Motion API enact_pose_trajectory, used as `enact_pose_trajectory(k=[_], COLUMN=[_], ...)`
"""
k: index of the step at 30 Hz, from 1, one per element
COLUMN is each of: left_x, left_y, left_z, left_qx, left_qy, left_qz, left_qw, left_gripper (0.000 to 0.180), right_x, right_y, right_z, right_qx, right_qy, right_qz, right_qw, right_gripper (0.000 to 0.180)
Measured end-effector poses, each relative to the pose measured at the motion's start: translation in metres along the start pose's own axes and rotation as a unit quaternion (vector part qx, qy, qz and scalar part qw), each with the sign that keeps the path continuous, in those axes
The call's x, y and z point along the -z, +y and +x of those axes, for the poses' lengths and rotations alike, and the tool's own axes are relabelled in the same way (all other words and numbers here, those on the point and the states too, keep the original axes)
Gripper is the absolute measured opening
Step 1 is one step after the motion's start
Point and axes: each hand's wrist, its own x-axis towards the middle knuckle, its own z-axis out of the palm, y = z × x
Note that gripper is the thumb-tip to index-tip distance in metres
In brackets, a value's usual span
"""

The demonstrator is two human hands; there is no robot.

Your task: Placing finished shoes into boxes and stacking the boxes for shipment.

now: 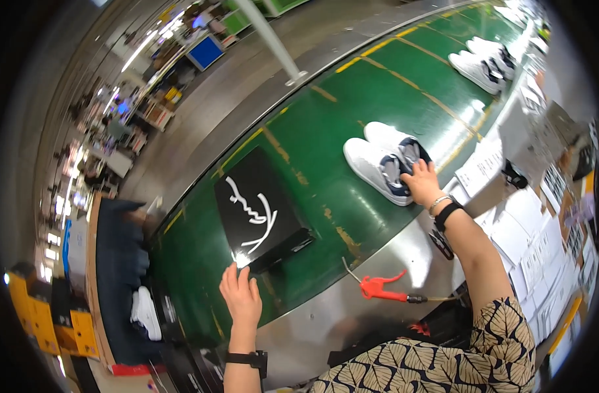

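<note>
A pair of white sneakers with dark navy linings stands on the green conveyor belt, toes pointing away to the upper left. My right hand is at their heels, thumb and fingers hooked over the collars; the fingertips are partly hidden inside. To the left, a black shoebox with a white line drawing on its lid lies closed on the belt. My left hand is at the box's near edge, fingers stretched and slightly apart, holding nothing. Whether its fingertips touch the box I cannot tell.
A red air blow gun lies on the metal ledge before me. More white shoes stand farther up the belt. White paper sheets are stacked at right. Another white shoe sits at lower left; a pole rises beyond the belt.
</note>
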Motion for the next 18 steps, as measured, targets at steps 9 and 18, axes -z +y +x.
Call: enact_pose_trajectory(k=[9, 18], left_x=[-0.023, -0.057], left_y=[-0.011, 0.033], left_z=[-0.145, -0.197], left_qx=[0.320, 0.390], left_qy=[-0.004, -0.068], left_qz=[-0.127, -0.232], left_qw=[0.939, 0.889], left_gripper=[0.037, 0.039], right_x=[0.012, 0.077], right_y=[-0.007, -0.115], right_z=[0.023, 0.030], right_qx=[0.030, 0.026], right_qy=[-0.158, -0.027], right_qz=[-0.010, 0.421], right_qw=[0.987, 0.906], right_gripper=[0.026, 0.037])
